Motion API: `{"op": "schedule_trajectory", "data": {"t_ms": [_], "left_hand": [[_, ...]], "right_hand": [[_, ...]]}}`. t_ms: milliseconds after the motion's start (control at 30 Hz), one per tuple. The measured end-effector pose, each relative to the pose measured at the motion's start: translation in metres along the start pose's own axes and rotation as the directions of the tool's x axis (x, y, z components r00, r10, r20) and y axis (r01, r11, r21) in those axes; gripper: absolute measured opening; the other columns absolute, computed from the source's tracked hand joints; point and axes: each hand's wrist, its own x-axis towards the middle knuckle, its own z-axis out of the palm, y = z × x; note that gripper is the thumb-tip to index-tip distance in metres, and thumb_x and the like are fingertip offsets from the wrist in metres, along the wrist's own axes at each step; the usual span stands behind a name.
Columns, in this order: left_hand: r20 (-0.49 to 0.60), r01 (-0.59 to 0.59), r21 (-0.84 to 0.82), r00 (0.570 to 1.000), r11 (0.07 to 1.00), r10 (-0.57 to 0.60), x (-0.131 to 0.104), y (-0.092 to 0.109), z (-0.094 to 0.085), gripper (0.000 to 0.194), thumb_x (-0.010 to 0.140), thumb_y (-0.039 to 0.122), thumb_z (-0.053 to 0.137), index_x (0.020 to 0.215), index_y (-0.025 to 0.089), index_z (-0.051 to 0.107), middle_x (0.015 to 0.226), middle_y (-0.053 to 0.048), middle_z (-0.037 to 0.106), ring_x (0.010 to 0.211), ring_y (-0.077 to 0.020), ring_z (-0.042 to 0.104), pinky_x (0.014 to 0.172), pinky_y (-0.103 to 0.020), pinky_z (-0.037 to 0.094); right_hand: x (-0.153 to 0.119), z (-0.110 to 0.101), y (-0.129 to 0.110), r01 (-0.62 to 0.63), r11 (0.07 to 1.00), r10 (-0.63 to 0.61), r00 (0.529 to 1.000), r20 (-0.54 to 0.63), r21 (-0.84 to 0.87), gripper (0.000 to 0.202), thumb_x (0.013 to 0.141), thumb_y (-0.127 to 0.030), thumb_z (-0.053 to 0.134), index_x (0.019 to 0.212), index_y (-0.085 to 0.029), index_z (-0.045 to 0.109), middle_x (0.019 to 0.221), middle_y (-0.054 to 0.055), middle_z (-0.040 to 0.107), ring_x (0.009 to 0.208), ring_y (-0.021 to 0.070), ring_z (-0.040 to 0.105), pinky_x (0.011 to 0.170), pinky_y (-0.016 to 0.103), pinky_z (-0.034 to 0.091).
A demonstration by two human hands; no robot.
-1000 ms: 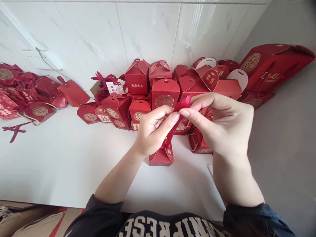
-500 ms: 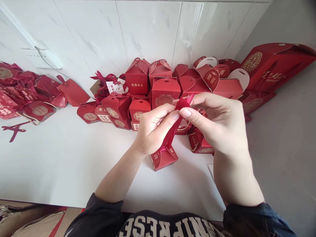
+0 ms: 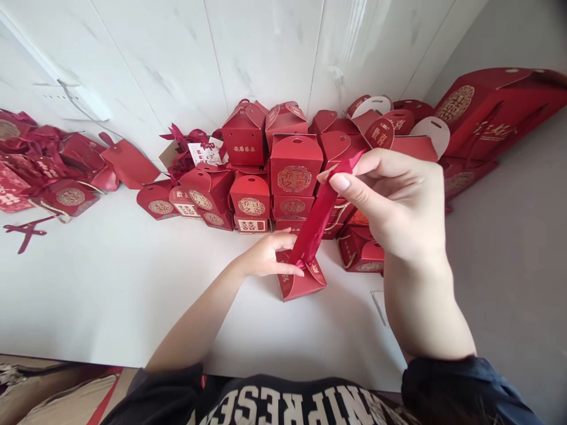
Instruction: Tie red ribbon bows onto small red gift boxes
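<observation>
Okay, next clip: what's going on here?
A person's right hand pinches a red ribbon near its upper end. The ribbon rises from the top of a small red box on the white table. The left hand is spread open at the box. More red boxes are stacked behind.

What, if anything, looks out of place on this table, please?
A crossed ribbon lies on the white tabletop in front of the far-left boxes, looking stray. At back right, a pale flap stands up among mostly red ones. I see nothing spilled.
</observation>
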Motion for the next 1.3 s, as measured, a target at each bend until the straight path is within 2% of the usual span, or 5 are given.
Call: {"op": "schedule_trajectory", "data": {"t_ms": [267, 433, 967, 1200, 1300], "left_hand": [[-0.284, 0.101, 0.253, 0.958, 0.962, -0.026, -0.012, -0.023, 0.032, 0.057, 0.069, 0.038, 0.083, 0.117, 0.02, 0.059, 0.119, -0.012, 0.064, 0.113, -0.0297, 0.059, 0.099, -0.045, 0.046], [-0.244, 0.121, 0.17, 0.967, 0.978, -0.077, -0.016, -0.015, 0.032, 0.039, 0.085, 0.029, 0.069, 0.121, 0.022, 0.055, 0.123, -0.013, 0.063, 0.108, -0.0247, 0.062, 0.09, -0.039, 0.05], [-0.19, 0.054, 0.213, 0.982, 0.976, -0.012, -0.016, -0.044, 0.013, 0.019, 0.074, 0.04, 0.079, 0.069, 0.022, 0.079, 0.07, -0.007, 0.07, 0.088, -0.0213, 0.061, 0.086, -0.039, 0.05], [-0.198, 0.088, 0.361, 0.98, 0.928, -0.016, -0.013, -0.032, 0.017, 0.018, 0.073, 0.037, 0.08, 0.062, 0.023, 0.075, 0.073, -0.003, 0.071, 0.088, -0.0194, 0.064, 0.116, -0.051, 0.024], [-0.157, 0.071, 0.428, 0.988, 0.901, -0.003, -0.01, -0.017, 0.008, 0.014, 0.077, 0.033, 0.076, 0.068, 0.024, 0.076, 0.071, -0.003, 0.072, 0.088, -0.0208, 0.061, 0.095, -0.041, 0.044]], "right_hand": [[-0.002, 0.005, 0.01, -0.005, 1.0, 0.005, 1.0, -0.008, 0.01, 0.016, 0.083, -0.038, 0.073, 0.074, -0.026, 0.066, 0.072, -0.001, 0.068, 0.075, 0.0195, 0.068, 0.065, 0.035, 0.056], [0.001, 0.003, 0.014, -0.03, 0.999, 0.03, 1.0, -0.002, 0.025, 0.02, 0.083, -0.041, 0.073, 0.074, -0.025, 0.065, 0.075, 0.0, 0.068, 0.083, 0.0223, 0.07, 0.068, 0.037, 0.058], [-0.004, 0.002, 0.016, 0.006, 1.0, -0.008, 0.998, -0.068, -0.024, 0.019, 0.081, -0.041, 0.074, 0.073, -0.026, 0.066, 0.072, -0.001, 0.067, 0.08, 0.0227, 0.071, 0.069, 0.038, 0.058], [-0.009, -0.003, 0.019, 0.035, 0.999, -0.04, 0.991, -0.125, -0.042, 0.015, 0.082, -0.032, 0.075, 0.072, -0.026, 0.066, 0.068, -0.002, 0.063, 0.071, 0.0188, 0.067, 0.066, 0.036, 0.055], [-0.015, -0.002, 0.0, 0.031, 0.998, -0.039, 0.989, -0.146, -0.052, 0.015, 0.083, -0.026, 0.074, 0.07, -0.025, 0.065, 0.067, -0.001, 0.062, 0.068, 0.0176, 0.064, 0.06, 0.034, 0.052]]}}
